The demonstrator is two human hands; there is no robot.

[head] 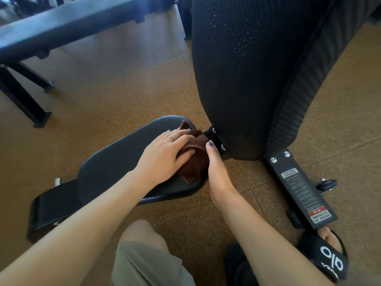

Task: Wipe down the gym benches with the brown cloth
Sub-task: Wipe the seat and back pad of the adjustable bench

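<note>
Left hand (pixel 165 153) presses crumpled brown cloth (pixel 193 159) on seat pad (pixel 115 164).

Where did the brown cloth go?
The brown cloth lies on the bench seat near the backrest, under the left hand, right hand beside it.

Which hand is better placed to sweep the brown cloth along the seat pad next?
Left. The left hand lies flat on top of the crumpled brown cloth, pressing it onto the black padded seat. The right hand only touches the cloth's edge by the seat hinge, probably steadying it.
</note>
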